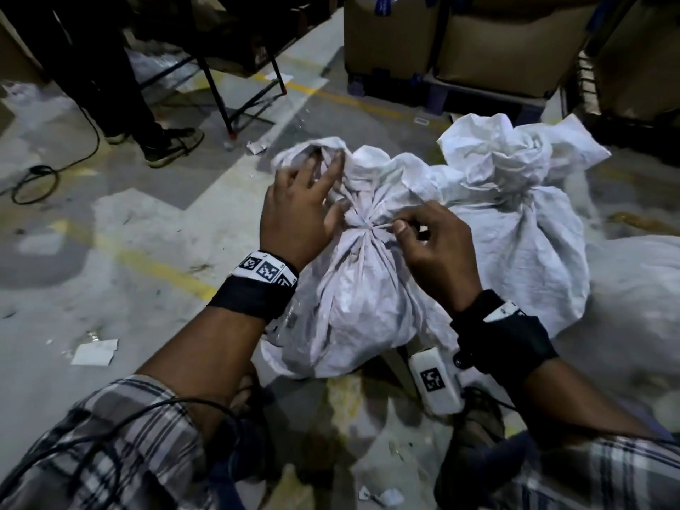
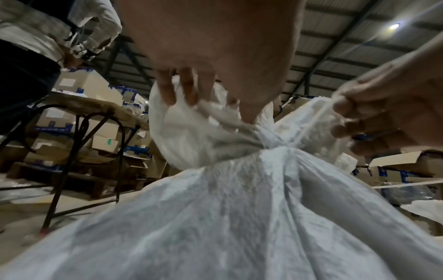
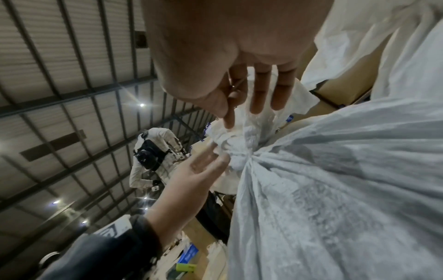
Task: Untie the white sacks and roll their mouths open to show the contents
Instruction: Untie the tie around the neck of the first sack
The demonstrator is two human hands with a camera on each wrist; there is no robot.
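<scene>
A tied white woven sack is worked at its neck by two bare hands on a stained concrete floor.

The sack is seen upright directly in front of the person, its crinkled plastic weave gathered into tight pleats where a thin white string is knotted around it. The free end of that string is pinched between thumb and forefinger of the right hand, the other fingers curled. The left hand is laid against the bunched, ruffled mouth above the knot, its fingers spread and fairly straight on the fabric. A second tied sack, equally creased, is seen just beside the first, on its right. Cardboard boxes are stacked behind; yellow painted lines and paper scraps are visible on the floor.
</scene>
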